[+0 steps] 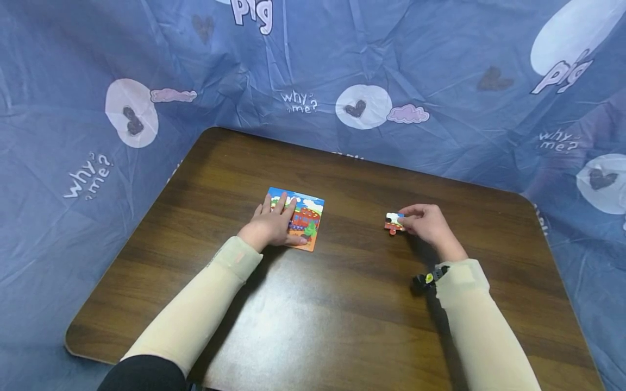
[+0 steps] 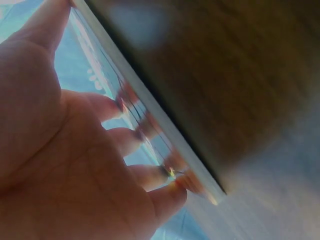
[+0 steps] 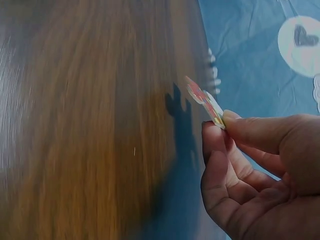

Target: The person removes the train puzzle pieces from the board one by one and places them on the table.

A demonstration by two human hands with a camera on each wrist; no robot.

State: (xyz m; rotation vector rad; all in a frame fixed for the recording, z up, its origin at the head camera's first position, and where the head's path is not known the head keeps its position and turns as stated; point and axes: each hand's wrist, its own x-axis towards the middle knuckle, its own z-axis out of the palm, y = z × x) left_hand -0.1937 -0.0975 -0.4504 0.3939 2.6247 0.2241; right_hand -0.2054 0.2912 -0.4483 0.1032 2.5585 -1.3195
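My left hand (image 1: 268, 225) rests with fingers spread on a colourful jigsaw puzzle board (image 1: 315, 206), left of the table's middle. Blue sky, white clouds, a red shape and a green tree show on the board around the hand. In the left wrist view the fingertips touch the board's picture side, near its pale edge (image 2: 145, 101). To the right, my right hand (image 1: 427, 222) pinches a small puzzle piece (image 1: 393, 221) between thumb and fingers. The right wrist view shows this piece (image 3: 209, 105) tilted and raised above the table, its shadow falling on the wood.
Both hands work over a brown wood-grain table (image 1: 342, 304) with rounded corners. Behind and beside it hangs a blue printed cloth (image 1: 313, 65). A black strap with a small device (image 1: 429, 278) is on the right wrist.
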